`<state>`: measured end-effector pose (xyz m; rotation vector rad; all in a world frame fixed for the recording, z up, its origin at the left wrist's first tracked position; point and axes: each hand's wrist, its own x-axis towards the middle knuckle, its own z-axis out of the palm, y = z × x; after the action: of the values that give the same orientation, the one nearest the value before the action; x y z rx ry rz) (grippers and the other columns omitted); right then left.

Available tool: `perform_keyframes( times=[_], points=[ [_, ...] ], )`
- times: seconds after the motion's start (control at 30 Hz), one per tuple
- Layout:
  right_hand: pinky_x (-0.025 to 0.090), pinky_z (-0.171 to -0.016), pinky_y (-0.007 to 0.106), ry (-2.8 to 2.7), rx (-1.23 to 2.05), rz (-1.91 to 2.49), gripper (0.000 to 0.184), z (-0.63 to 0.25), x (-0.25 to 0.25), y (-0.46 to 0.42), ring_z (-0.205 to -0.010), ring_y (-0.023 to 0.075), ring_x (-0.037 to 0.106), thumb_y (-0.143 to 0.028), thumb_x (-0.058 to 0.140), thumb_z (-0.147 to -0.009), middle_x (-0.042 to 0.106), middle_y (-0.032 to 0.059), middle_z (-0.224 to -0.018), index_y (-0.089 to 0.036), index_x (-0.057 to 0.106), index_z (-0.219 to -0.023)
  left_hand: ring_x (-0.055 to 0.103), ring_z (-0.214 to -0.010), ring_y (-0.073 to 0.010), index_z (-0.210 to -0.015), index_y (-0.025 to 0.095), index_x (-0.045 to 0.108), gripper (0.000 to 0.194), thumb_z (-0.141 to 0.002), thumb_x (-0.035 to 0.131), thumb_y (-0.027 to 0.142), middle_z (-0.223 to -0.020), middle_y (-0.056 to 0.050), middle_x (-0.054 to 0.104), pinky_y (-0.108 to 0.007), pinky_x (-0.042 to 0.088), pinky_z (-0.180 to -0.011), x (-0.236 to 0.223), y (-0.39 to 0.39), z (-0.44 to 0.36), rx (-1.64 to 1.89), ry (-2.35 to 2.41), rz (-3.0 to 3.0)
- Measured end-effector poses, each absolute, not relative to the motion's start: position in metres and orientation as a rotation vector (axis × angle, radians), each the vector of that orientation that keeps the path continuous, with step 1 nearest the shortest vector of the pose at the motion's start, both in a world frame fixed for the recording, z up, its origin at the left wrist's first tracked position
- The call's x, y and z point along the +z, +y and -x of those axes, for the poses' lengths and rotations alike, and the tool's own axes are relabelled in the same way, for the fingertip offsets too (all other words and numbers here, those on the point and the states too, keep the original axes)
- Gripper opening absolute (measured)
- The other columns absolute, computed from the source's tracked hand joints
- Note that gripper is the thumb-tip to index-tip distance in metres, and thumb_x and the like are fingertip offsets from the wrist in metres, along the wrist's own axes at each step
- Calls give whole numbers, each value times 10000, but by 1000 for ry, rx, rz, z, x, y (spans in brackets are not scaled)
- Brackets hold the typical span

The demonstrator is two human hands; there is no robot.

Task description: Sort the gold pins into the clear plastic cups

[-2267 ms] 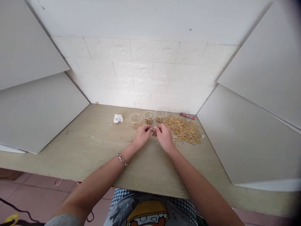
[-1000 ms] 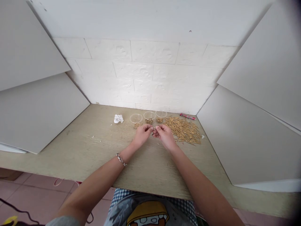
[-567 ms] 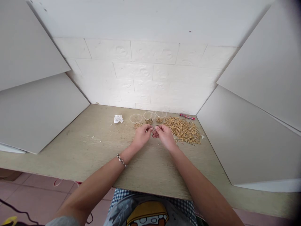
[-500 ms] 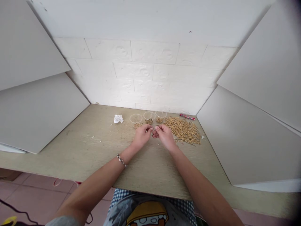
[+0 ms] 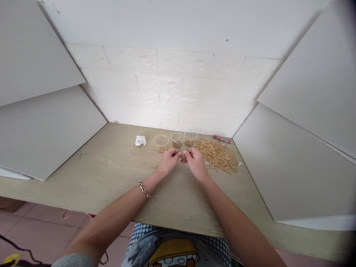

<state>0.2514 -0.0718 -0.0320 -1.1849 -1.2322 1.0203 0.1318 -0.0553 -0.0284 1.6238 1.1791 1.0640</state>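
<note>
On the bench (image 5: 125, 167), well left of the heap of slim gold-coloured rods (image 5: 217, 154), lies crumpled white paper (image 5: 140, 140). Nearer the heap stand clear round plastic cups (image 5: 177, 138) with small gold-coloured pieces (image 5: 176, 144); the left hand (image 5: 170, 160), partly in front, pinches its fingertips. Just left of the heap, the right hand (image 5: 194, 161) pinches likewise; contents are too small to tell. Behind the heap lies a slim red tube (image 5: 221, 139). Both hands nearly match their earlier pose.

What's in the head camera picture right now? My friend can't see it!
Left hand and right hand pinch close together over a tabletop; anything held is too small to tell. Behind stand three clear containers with small golden pieces; thin golden sticks are heaped to the right, a crumpled white wad to the left.
</note>
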Motion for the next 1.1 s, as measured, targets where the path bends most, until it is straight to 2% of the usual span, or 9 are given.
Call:
perform_keyframes(
  times=[0.33,0.63,1.1],
  points=[
    [445,-494,254,-1299,871,1242,213,-249,-32,-75,-482,112,539,-389,465,-759,562,-7,-578,-180,483,-728,505,-631,-116,-685,129,580,212,-727,486,314,-661,-17,579,-224,406,-607,-27,-55,-130,1062,1217,-1645],
    [452,-481,241,-1221,987,1220,225,-250,-29,-76,-472,101,525,-399,490,-733,545,-11,-554,-174,488,-715,497,-625,-113,-724,136,595,215,-746,470,311,-669,-16,586,-219,393,-591,-26,-56,-130,1072,1266,-1760],
    [410,-432,225,-933,1350,1065,293,-249,-29,-75,-421,83,492,-445,582,-641,522,-34,-511,-171,487,-685,490,-619,-107,-714,145,602,201,-752,464,286,-648,-10,586,-208,373,-569,-23,-58,-128,1077,1281,-1856]
  ],
)
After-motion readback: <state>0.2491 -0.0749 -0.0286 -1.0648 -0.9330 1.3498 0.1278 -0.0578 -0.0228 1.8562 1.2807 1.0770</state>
